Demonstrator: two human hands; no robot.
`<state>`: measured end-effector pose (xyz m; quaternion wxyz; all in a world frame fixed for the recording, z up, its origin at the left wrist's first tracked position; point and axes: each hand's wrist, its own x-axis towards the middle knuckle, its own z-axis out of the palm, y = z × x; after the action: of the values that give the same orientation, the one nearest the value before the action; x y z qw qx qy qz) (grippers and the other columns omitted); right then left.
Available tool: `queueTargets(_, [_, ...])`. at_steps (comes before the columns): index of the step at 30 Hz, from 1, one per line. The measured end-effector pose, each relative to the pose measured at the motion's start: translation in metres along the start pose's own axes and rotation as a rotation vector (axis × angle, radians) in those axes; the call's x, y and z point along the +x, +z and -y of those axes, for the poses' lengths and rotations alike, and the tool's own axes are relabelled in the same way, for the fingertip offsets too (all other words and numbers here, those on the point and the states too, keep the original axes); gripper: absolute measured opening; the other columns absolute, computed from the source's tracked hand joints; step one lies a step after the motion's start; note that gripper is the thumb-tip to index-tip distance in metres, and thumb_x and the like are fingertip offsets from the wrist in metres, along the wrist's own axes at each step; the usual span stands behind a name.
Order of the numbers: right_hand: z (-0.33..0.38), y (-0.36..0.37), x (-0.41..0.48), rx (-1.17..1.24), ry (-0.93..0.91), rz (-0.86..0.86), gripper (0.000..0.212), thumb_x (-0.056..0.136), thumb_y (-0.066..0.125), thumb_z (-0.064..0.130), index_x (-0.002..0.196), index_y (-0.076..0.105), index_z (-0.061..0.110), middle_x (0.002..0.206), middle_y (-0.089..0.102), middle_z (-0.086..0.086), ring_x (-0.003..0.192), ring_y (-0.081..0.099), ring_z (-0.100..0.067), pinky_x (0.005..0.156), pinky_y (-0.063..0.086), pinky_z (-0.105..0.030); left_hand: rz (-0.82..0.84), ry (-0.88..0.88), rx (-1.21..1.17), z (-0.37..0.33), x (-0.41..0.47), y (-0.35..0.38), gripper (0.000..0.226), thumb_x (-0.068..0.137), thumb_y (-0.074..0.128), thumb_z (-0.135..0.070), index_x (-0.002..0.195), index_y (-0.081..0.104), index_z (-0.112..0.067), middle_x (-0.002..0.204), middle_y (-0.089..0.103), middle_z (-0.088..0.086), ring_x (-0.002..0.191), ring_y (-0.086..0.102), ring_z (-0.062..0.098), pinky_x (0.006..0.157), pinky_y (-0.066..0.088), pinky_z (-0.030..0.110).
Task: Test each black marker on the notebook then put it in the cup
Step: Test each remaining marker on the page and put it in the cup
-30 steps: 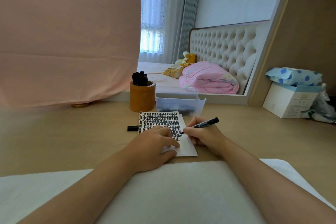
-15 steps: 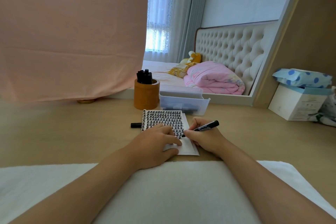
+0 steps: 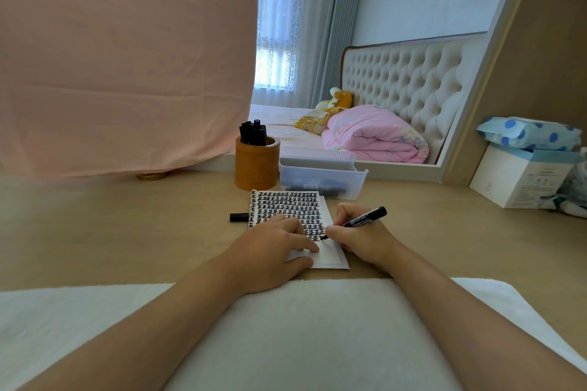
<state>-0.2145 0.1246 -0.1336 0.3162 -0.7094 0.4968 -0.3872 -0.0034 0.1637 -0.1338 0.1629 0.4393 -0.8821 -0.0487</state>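
Observation:
A small notebook (image 3: 290,205) lies open on the wooden desk, its page filled with rows of black marks. My left hand (image 3: 270,249) presses flat on its lower part. My right hand (image 3: 359,236) grips a black marker (image 3: 363,219) like a pen, tip touching the page at the last row of marks. The marker's black cap (image 3: 239,217) lies on the desk left of the notebook. Behind the notebook stands a brown cup (image 3: 256,165) holding several black markers (image 3: 253,133).
A clear plastic bin (image 3: 322,179) with dark markers inside sits right of the cup. A white box (image 3: 521,178) with a blue-dotted pack on it stands far right. A mirror and pink cloth rise behind the desk. White fabric covers the near edge.
The marker tip has shifted slightly along the last row of marks. My left hand stays on the notebook. The camera has drifted a little.

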Motion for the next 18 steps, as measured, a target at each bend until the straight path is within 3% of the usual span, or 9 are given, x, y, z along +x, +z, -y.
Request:
queueTargets(7, [0.0014,0.0014,0.0000,-0.010,-0.007,-0.032,0.025,0.078,0.073,0.008,0.064,0.054,0.011,0.061,0.056,-0.001,0.055,0.049,-0.011,0.054,0.042,-0.029,-0.003,-0.001,-0.004,0.0001,-0.0002,-0.0001,0.037,0.094,0.052,-0.051,0.130,0.056,-0.042,0.122,0.050,-0.016,0.107,0.039,0.002,0.083,0.042,0.022])
queueTargets(12, [0.0028,0.0005,-0.0017,0.014,-0.019,0.029,0.032,0.081,0.074,0.009,0.060,0.054,0.021,0.057,0.056,0.010,0.055,0.050,-0.008,0.053,0.040,-0.022,-0.009,0.001,-0.002,0.0002,-0.0005,-0.0006,0.037,0.094,0.052,-0.051,0.130,0.057,-0.042,0.122,0.051,-0.016,0.107,0.039,0.002,0.084,0.043,0.023])
queueTargets(18, [0.0039,-0.0001,-0.0020,0.004,-0.014,0.029,0.032,0.078,0.074,0.007,0.057,0.053,0.020,0.059,0.055,0.008,0.057,0.048,-0.009,0.054,0.040,-0.023,-0.021,0.003,-0.007,0.0007,-0.0004,0.0007,0.036,0.094,0.053,-0.051,0.129,0.057,-0.043,0.120,0.051,-0.017,0.106,0.040,0.003,0.083,0.043,0.022])
